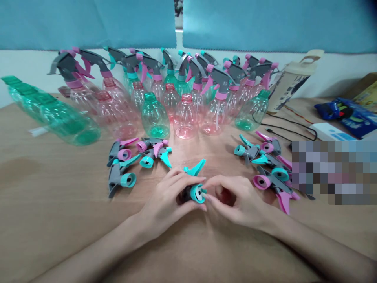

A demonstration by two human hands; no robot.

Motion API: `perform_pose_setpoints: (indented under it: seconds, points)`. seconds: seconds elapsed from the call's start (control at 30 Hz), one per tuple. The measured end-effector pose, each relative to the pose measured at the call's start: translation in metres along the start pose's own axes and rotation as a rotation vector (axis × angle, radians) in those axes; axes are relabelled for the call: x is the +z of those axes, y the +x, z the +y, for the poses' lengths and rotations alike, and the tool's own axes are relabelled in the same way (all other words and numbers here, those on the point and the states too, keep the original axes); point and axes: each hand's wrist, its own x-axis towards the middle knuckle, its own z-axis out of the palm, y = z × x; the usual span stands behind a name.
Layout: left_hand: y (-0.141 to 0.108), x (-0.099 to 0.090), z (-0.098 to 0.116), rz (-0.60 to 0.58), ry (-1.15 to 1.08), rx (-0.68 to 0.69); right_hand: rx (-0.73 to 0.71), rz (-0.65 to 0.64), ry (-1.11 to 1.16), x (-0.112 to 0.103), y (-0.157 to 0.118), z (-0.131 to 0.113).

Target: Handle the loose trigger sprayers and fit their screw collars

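My left hand (167,196) is wrapped round a grey and teal spray trigger head (196,193), its collar opening turned to the right. A white insert with a dark hole shows inside the collar, and the teal trigger lever sticks up behind my fingers. My right hand (238,198) is closed in a pinch at the collar's mouth. Between its thumb and fingertip is a small pale bit, too small to name. Loose spray trigger heads in pink, teal and grey lie in a left group (126,180) and a right group (262,181).
Behind the hands stand several pink and green spray bottles, some open like the green bottle (155,116), others fitted with trigger heads. Green bottles (70,122) lean at the left. A tall white cup (290,84), a black cable (297,125) and a blue packet (350,116) are at the right.
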Motion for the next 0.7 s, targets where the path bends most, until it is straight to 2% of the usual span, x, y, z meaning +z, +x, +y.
perform_pose_setpoints:
  seconds: [0.37, 0.7]
  points:
    - [0.0004, 0.0005, 0.0001, 0.017, 0.009, 0.021, 0.031, -0.017, 0.019, -0.0003, 0.0011, 0.0007]
    - [0.0003, 0.0016, -0.0001, 0.009, -0.021, 0.014, 0.013, 0.029, 0.034, 0.005, 0.0021, 0.0001]
